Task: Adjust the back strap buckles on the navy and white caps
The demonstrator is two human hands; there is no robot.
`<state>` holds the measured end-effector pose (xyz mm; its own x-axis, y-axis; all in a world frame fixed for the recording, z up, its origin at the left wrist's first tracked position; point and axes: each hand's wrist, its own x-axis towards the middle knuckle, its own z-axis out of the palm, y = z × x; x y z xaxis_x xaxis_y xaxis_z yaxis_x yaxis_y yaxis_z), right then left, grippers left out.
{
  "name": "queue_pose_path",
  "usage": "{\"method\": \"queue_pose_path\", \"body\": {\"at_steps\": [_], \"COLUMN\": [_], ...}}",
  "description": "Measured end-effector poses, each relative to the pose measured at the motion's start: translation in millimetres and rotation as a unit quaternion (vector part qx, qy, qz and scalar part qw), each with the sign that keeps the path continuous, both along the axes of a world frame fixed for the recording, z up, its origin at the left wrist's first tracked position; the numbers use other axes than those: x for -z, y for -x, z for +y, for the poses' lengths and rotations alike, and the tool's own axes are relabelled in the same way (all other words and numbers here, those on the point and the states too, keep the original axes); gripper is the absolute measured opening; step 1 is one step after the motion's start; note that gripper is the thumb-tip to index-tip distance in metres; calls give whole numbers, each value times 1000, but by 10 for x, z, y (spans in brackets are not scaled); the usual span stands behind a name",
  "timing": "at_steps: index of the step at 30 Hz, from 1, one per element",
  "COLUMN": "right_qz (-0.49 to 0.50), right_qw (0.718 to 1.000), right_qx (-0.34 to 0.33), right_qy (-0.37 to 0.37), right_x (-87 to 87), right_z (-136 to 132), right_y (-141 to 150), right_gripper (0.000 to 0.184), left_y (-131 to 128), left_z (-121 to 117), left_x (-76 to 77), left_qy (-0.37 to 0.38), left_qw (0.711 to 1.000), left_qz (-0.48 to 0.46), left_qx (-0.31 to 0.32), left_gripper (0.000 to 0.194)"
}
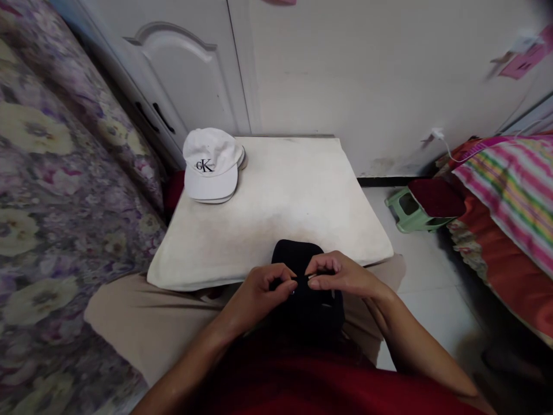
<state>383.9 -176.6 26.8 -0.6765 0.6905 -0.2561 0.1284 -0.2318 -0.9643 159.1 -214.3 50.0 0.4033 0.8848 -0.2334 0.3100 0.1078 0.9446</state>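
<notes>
A black cap lies at the near edge of the white-covered table and reaches back over my lap, its brim toward the table. Above it, my left hand is closed in a pinch, thumb against forefinger, pointing right. My right hand faces it from a short gap away, with thumb and forefinger also brought together. Whatever sits between the fingertips of either hand is too small to make out. White caps with dark "CK" letters are stacked at the table's far left corner.
A floral curtain hangs close on the left, beside a white cabinet door. To the right stand a green stool with a dark red top and a bed with a striped cover. A white charger is plugged into the wall.
</notes>
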Motion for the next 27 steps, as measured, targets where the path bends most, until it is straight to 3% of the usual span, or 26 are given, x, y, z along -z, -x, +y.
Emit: {"method": "queue_pose_path", "body": {"at_steps": [10, 17, 23, 27], "right_qz": [-18, 13, 46, 56], "right_qw": [999, 998, 996, 995], "right_qx": [32, 60, 77, 88], "right_qy": [-1, 5, 4, 9], "right_x": [9, 16, 53, 65], "right_z": [-5, 12, 18, 4], "right_y": [35, 40, 40, 58], "right_gripper": [16, 18, 17, 15], "left_y": [-1, 47, 62, 100], "left_z": [3, 90, 98, 74], "left_x": [24, 141, 123, 68], "left_qy": [20, 74, 88, 44], "left_qw": [999, 987, 976, 982], "left_qz": [-30, -117, -160, -136], "left_qx": [-21, -80, -120, -120], "left_gripper": [25, 22, 17, 26]}}
